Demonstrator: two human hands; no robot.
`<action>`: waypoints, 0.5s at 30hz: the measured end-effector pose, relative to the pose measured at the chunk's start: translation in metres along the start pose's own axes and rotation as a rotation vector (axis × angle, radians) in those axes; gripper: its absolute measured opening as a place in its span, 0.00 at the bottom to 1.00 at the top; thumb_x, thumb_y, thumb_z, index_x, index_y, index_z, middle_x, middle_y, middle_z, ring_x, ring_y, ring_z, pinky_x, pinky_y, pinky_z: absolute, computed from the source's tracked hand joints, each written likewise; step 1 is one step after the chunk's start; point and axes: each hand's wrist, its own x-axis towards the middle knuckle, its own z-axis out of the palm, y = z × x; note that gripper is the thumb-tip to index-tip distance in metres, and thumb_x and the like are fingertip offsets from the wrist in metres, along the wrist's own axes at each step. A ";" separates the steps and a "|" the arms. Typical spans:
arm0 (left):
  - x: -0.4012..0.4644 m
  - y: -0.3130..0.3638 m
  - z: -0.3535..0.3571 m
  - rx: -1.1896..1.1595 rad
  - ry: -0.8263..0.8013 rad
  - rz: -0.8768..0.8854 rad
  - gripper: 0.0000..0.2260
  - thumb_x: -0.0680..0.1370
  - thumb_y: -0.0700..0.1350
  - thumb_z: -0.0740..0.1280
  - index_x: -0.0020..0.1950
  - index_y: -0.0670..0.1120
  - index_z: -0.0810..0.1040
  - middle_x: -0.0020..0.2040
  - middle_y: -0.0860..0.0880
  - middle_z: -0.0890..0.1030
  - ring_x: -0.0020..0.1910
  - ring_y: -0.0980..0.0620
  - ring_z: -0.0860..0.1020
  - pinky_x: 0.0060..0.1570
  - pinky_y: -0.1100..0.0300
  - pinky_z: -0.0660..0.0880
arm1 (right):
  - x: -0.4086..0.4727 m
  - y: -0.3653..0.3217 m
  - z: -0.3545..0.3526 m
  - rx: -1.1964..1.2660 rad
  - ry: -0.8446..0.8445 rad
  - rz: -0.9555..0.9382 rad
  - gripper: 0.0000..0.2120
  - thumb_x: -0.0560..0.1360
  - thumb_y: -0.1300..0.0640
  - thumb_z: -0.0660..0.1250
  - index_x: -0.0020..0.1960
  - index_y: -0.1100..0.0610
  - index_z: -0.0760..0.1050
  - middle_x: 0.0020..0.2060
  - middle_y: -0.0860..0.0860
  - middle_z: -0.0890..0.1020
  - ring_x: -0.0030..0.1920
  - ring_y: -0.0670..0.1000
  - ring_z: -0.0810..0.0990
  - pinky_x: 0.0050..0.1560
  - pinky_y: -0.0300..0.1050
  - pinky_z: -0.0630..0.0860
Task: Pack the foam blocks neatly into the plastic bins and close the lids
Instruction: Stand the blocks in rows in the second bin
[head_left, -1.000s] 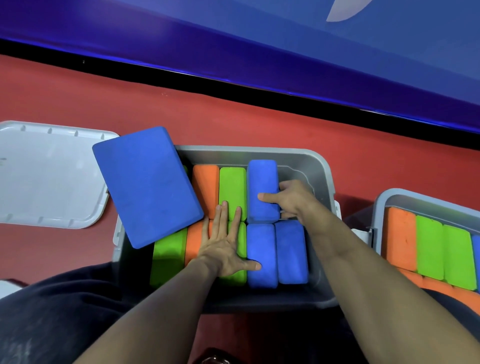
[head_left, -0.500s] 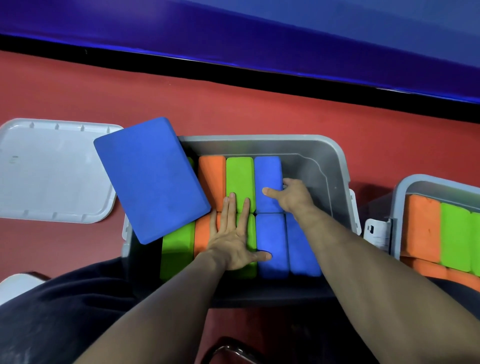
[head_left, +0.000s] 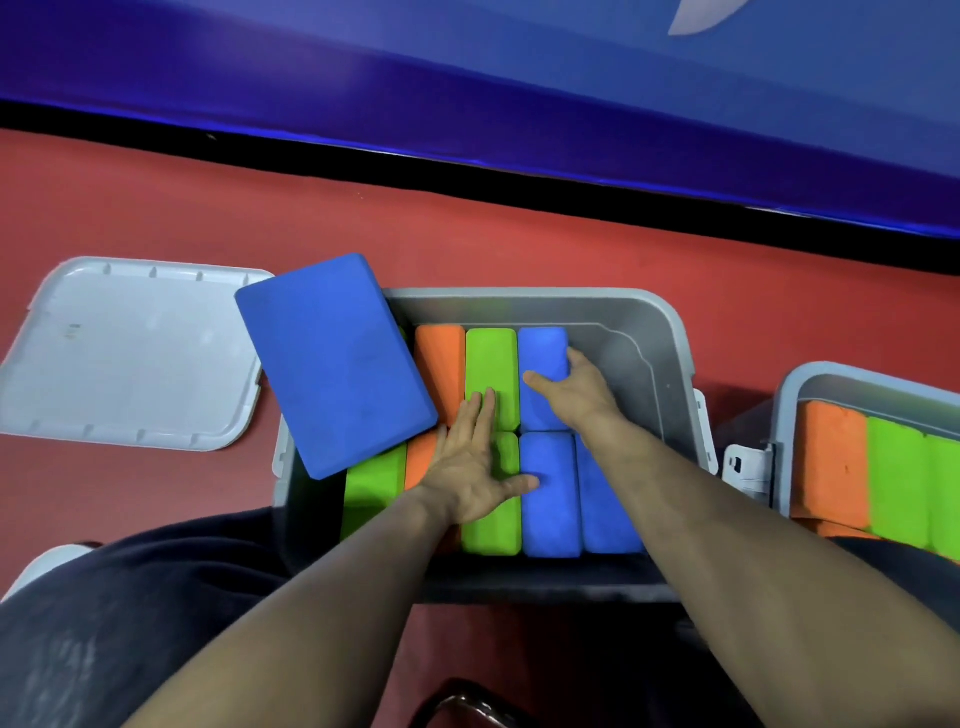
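Observation:
A grey plastic bin (head_left: 670, 353) stands in front of me, holding orange, green and blue foam blocks on edge in two rows. My left hand (head_left: 475, 462) lies flat with straight fingers on the green and orange blocks (head_left: 491, 364) in the middle. My right hand (head_left: 571, 387) grips the far blue block (head_left: 543, 348), thumb on top and fingers down its right side. A large blue foam block (head_left: 332, 358) lies flat and tilted across the bin's left rim. The bin's right part beside the far blue block shows bare wall.
A grey lid (head_left: 130, 353) lies upside down on the red floor (head_left: 519, 244) to the left. A second grey bin (head_left: 810, 384) with orange and green blocks stands at the right. A blue wall runs along the back. My dark-clothed legs fill the near left.
My right hand has slid farther along the far blue block, toward the bin's back. My left hand stays pressed on the middle blocks. The camera has shifted slightly.

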 end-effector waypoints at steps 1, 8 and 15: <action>-0.005 -0.001 -0.002 -0.091 0.051 0.019 0.52 0.75 0.62 0.72 0.82 0.51 0.36 0.83 0.51 0.39 0.82 0.52 0.39 0.80 0.53 0.41 | -0.009 -0.012 -0.003 -0.022 -0.015 -0.027 0.46 0.69 0.35 0.73 0.79 0.56 0.63 0.76 0.52 0.70 0.75 0.55 0.69 0.74 0.51 0.67; -0.043 0.017 -0.058 -0.185 0.212 0.032 0.34 0.79 0.56 0.69 0.80 0.45 0.61 0.78 0.45 0.68 0.73 0.48 0.71 0.73 0.53 0.67 | -0.065 -0.087 -0.037 -0.260 -0.060 -0.327 0.35 0.78 0.45 0.70 0.80 0.56 0.62 0.77 0.53 0.68 0.76 0.54 0.67 0.73 0.46 0.64; -0.084 0.000 -0.168 -0.005 0.399 -0.041 0.37 0.79 0.56 0.69 0.80 0.40 0.59 0.79 0.42 0.65 0.77 0.45 0.65 0.73 0.54 0.62 | -0.105 -0.102 -0.041 -0.259 -0.113 -0.397 0.36 0.77 0.42 0.70 0.79 0.56 0.63 0.77 0.52 0.69 0.75 0.52 0.69 0.74 0.45 0.64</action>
